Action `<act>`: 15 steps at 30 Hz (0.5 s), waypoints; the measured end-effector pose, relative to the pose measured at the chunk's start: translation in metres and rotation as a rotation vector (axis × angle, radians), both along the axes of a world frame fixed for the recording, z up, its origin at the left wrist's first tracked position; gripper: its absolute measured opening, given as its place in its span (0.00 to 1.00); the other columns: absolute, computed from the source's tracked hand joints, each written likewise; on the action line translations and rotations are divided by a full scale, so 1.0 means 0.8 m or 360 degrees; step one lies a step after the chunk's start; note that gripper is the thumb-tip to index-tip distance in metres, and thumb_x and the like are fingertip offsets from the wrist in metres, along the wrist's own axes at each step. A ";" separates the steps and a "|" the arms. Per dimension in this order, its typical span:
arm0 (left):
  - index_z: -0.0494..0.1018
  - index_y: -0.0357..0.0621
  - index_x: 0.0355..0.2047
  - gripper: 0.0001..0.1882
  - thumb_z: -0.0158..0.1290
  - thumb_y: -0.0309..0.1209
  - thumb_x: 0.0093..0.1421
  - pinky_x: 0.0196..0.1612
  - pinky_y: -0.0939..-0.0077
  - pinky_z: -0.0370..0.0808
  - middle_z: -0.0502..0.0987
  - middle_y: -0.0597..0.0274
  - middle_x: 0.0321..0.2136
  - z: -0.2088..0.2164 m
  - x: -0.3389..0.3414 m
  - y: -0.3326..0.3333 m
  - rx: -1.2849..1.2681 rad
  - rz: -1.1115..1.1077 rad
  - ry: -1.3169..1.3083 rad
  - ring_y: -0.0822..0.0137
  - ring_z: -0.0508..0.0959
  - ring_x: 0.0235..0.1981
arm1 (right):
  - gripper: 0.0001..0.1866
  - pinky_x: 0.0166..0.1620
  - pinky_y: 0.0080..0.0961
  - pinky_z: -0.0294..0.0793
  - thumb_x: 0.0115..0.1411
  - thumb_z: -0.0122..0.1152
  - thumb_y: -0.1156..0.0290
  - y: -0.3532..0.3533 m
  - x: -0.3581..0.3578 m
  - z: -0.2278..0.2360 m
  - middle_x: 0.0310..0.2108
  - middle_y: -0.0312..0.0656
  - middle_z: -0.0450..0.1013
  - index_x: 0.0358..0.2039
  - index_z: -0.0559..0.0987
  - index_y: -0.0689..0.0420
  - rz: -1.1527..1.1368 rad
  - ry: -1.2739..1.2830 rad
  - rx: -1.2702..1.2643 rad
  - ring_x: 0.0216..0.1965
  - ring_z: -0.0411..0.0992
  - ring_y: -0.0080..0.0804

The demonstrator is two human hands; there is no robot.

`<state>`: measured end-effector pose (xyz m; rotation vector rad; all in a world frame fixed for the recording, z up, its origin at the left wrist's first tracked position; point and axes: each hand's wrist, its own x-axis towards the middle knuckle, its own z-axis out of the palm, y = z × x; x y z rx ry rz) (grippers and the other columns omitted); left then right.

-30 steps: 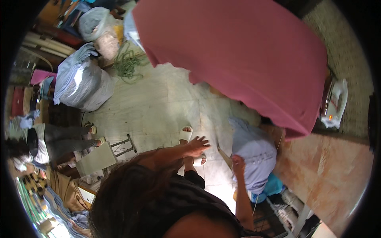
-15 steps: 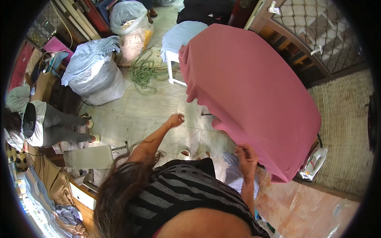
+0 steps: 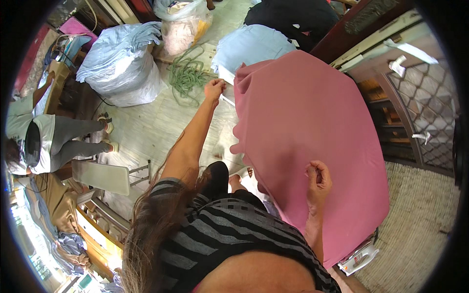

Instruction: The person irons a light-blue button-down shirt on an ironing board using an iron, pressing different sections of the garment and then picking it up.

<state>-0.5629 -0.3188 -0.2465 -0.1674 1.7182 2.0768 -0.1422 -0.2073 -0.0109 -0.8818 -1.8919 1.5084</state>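
Note:
A wide dusty-pink cloth [image 3: 312, 112] lies spread over a long raised surface on the right, and its wavy edge hangs down on the left side. My right hand [image 3: 318, 179] is over this cloth with fingers curled in and nothing visible in them; whether it touches the fabric I cannot tell. Farther ahead, my left hand [image 3: 215, 91] reaches out with its fingers bent together, also without a visible object. It is nearest to a white stool [image 3: 225, 75] topped by a light-blue cloth [image 3: 251, 46]. The cloth's far left corner is just right of that hand.
A clothes iron [image 3: 359, 259] rests by the cloth's near right corner. Tangled green rope [image 3: 186, 78] lies on the floor ahead, beside a big plastic-wrapped bundle [image 3: 124, 80] under blue fabric. Another person [image 3: 73, 136] stands at the left, near a small folding table [image 3: 102, 177]. Black fabric [image 3: 293, 22] is piled at the back.
My body has moved forward and nearer the pink cloth. My left arm has stretched out toward the stool, and my right hand has come from the cloth's edge to above it.

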 end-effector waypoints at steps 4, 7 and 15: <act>0.78 0.34 0.37 0.10 0.59 0.29 0.59 0.22 0.83 0.69 0.79 0.61 0.25 -0.025 -0.045 0.051 0.0099 0.0163 -0.0122 0.73 0.77 0.22 | 0.03 0.34 0.15 0.72 0.65 0.59 0.77 0.031 -0.045 -0.020 0.33 0.34 0.74 0.40 0.78 0.59 0.0026 0.0050 0.0027 0.32 0.71 0.18; 0.78 0.34 0.33 0.09 0.59 0.30 0.60 0.22 0.83 0.69 0.78 0.61 0.23 -0.053 -0.090 0.049 0.0066 0.0191 -0.0089 0.73 0.76 0.21 | 0.04 0.30 0.14 0.69 0.66 0.58 0.77 0.037 -0.076 -0.006 0.32 0.34 0.74 0.41 0.77 0.58 -0.0097 -0.0070 -0.0098 0.30 0.70 0.17; 0.73 0.38 0.35 0.10 0.62 0.30 0.60 0.24 0.77 0.78 0.80 0.59 0.26 -0.042 -0.106 0.079 0.0091 0.0335 -0.0199 0.70 0.79 0.20 | 0.06 0.25 0.13 0.66 0.68 0.56 0.74 0.050 -0.117 -0.017 0.32 0.36 0.73 0.44 0.76 0.58 -0.0336 -0.0051 -0.0089 0.27 0.69 0.18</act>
